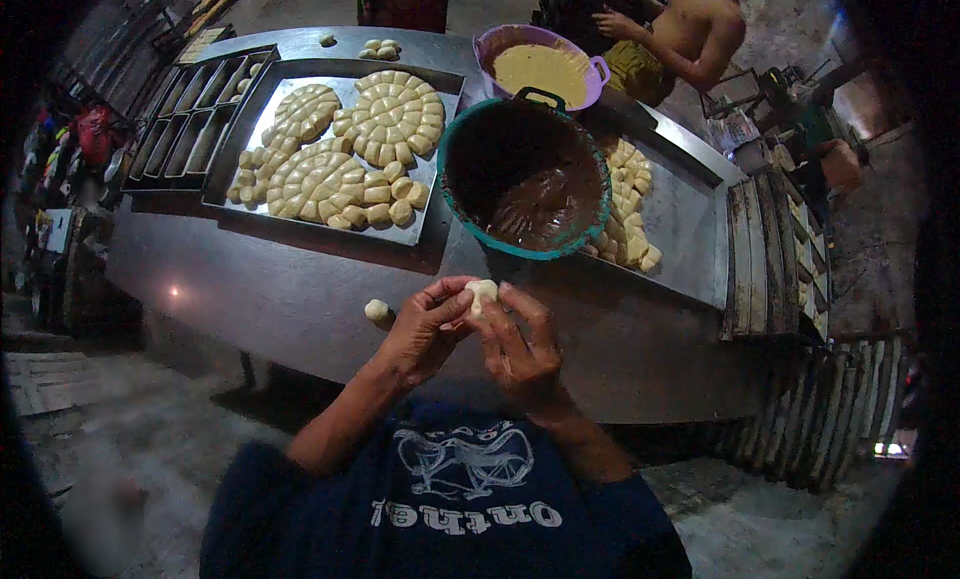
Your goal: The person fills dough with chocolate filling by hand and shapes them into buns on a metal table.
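Observation:
A small pale piece of dough [483, 295] is pinched between the fingers of my left hand [425, 329] and my right hand [518, 341], above the near part of the metal table. Both hands are closed on it from either side. A single dough ball [377, 310] rests on the table just left of my left hand. Beyond my hands stands a green tub [455, 201] with dark brown paste smeared inside. To its left, a metal tray [397, 229] carries many dough pieces [390, 114], some packed in round clusters.
A purple basin [597, 77] of yellowish mixture stands behind the tub. Right of it, another tray [690, 229] bears dough pieces. Long baking tins [190, 119] lie at the far left, more stacked moulds [765, 254] at the right edge. Another person [690, 29] is at the far side.

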`<state>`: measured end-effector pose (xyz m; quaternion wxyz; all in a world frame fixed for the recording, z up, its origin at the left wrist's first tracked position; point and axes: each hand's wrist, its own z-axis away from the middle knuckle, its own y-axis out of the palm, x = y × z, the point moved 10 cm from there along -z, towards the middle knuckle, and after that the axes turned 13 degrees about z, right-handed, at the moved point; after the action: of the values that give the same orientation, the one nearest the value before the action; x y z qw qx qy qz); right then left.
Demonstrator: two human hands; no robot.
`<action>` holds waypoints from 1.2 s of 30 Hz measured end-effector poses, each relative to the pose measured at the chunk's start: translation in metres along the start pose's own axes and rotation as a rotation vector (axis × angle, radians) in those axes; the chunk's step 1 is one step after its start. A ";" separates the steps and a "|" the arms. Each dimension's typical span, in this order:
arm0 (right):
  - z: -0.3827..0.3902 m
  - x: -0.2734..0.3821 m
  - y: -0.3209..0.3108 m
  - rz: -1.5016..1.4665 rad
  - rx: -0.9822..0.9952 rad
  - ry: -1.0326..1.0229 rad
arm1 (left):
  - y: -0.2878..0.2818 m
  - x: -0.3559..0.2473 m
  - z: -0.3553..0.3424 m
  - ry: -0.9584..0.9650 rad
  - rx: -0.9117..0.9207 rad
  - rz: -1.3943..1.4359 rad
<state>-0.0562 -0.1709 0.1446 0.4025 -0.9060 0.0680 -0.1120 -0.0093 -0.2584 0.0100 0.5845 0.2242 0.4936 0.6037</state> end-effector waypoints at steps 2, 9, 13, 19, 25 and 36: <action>0.005 -0.005 0.003 -0.025 -0.028 0.054 | 0.004 -0.007 0.002 0.067 0.019 -0.044; 0.024 -0.058 0.042 -0.722 0.118 0.772 | 0.027 -0.023 0.011 0.141 0.242 -0.224; 0.041 -0.062 0.064 -0.888 0.242 0.919 | 0.034 -0.024 0.018 0.211 0.180 -0.360; 0.022 -0.037 0.040 -0.628 0.070 0.521 | -0.005 -0.023 0.012 0.344 0.006 -0.196; 0.013 -0.004 0.029 -0.294 0.065 0.077 | -0.014 -0.022 0.014 0.236 -0.040 -0.302; 0.021 -0.021 0.068 -0.556 0.285 0.582 | -0.001 -0.046 0.047 0.373 0.076 -0.682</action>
<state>-0.0733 -0.1964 0.0773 0.4423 -0.7555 -0.0843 -0.4758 0.0406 -0.2861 0.0428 0.6431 -0.0450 0.6596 0.3865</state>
